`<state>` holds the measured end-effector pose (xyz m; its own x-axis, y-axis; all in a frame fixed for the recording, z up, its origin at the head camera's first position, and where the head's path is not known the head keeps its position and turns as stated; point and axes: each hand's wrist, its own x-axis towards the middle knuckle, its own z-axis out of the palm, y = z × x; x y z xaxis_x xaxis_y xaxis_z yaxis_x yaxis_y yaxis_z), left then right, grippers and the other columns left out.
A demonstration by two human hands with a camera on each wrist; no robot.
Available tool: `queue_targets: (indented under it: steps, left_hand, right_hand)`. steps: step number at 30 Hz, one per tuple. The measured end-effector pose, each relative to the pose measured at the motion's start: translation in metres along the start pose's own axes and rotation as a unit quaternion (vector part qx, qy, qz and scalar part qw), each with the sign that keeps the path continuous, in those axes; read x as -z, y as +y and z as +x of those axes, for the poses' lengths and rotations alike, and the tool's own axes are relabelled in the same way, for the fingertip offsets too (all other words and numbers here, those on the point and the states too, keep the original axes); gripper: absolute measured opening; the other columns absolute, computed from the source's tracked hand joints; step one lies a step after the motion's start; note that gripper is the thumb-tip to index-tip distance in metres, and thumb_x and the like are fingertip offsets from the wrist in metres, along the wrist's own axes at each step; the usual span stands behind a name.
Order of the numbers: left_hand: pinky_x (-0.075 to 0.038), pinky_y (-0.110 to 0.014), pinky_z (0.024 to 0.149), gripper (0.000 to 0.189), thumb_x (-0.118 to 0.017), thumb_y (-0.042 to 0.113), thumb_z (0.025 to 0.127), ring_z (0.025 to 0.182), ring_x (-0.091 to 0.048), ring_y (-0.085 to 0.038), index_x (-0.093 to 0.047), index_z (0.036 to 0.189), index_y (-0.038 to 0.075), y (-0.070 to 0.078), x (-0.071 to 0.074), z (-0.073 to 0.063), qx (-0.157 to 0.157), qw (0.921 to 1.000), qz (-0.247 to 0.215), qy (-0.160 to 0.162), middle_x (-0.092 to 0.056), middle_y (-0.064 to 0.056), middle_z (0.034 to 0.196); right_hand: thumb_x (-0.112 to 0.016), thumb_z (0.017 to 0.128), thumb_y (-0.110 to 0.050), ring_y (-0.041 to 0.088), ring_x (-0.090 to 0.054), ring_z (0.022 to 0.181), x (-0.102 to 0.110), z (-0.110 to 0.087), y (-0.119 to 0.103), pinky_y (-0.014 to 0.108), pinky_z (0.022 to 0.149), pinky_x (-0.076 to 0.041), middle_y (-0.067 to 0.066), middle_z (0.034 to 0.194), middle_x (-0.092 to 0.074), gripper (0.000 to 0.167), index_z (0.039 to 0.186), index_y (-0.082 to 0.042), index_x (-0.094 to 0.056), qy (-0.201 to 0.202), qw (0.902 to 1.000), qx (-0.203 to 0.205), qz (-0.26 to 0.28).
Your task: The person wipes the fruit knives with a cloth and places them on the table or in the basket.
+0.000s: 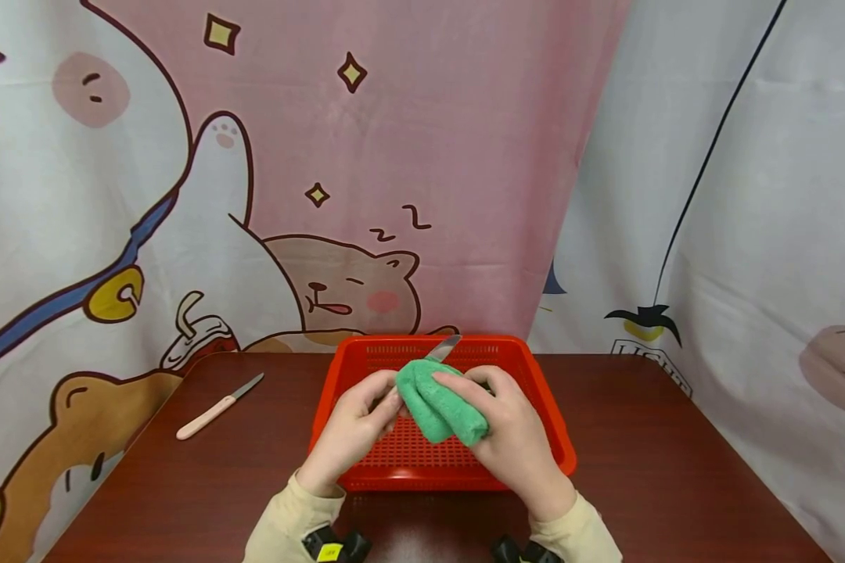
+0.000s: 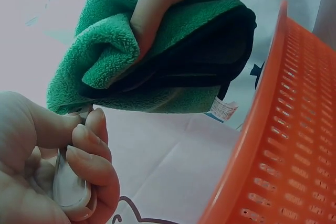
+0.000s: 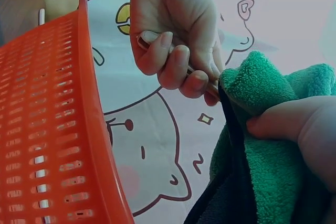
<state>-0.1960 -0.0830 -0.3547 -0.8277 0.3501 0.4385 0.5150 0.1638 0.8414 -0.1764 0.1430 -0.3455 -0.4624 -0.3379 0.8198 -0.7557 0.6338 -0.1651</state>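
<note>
My left hand (image 1: 352,422) grips a knife by its handle (image 2: 70,184), thumb and fingers curled round it. Folded over the blade is a green cloth (image 1: 433,399), pinched by my right hand (image 1: 517,438). Past the cloth's far edge the tip of the knife's blade (image 1: 446,348) shows in the head view; the middle of the blade is hidden. The cloth has a dark edging and a small white label (image 2: 224,108). Both hands are above a red plastic basket (image 1: 444,478).
A second knife (image 1: 214,410) with a pale handle lies on the dark brown table (image 1: 648,446), left of the basket, its blade pointing away and to the right. Behind the table hangs a curtain (image 1: 429,141) with cartoon animals.
</note>
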Motion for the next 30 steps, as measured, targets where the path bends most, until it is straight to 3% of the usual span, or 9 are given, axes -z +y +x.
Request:
queue_targets:
  steps: [3,9,18,30]
  left_hand:
    - [-0.042,-0.024,0.05,0.009,-0.055,0.012,0.102,0.056,-0.047,-0.013,-0.063,0.104,0.01,0.0,0.0,0.0,0.001,1.0,-0.003,-0.004,-0.059,-0.016,0.079]
    - [-0.043,-0.024,0.049,0.014,-0.056,0.014,0.102,0.058,-0.048,-0.012,-0.064,0.11,0.007,0.001,0.0,0.001,0.007,0.9998,-0.013,-0.011,-0.061,-0.009,0.082]
    - [-0.043,-0.024,0.049,0.014,-0.056,0.014,0.102,0.058,-0.047,-0.012,-0.064,0.11,0.006,0.001,-0.001,0.001,0.004,0.9997,-0.018,-0.016,-0.06,-0.013,0.082]
    - [-0.04,-0.024,0.049,0.015,-0.056,0.014,0.102,0.056,-0.045,-0.011,-0.064,0.11,0.004,0.001,-0.002,0.0,-0.001,0.9999,-0.007,-0.014,-0.057,-0.003,0.078]
  right_hand:
    - [-0.08,0.065,0.013,0.02,-0.056,0.092,0.002,0.0,0.003,0.036,0.071,-0.051,0.006,0.105,-0.057,0.079,0.131,-0.026,-0.063,0.0,1.0,-0.008,-0.004]
    - [-0.077,0.068,0.014,0.022,-0.056,0.093,0.008,-0.001,0.008,0.039,0.071,-0.05,0.006,0.105,-0.057,0.075,0.131,-0.025,-0.064,0.004,0.9995,-0.031,0.002]
    - [-0.072,0.065,0.019,0.026,-0.057,0.097,0.02,0.001,0.018,0.042,0.078,-0.048,0.008,0.105,-0.058,0.076,0.128,-0.023,-0.066,0.032,0.9985,-0.045,-0.004]
    - [-0.073,0.066,0.017,0.027,-0.057,0.098,0.028,0.001,0.024,0.044,0.078,-0.048,0.009,0.105,-0.059,0.075,0.129,-0.023,-0.066,0.05,0.9966,-0.062,-0.021]
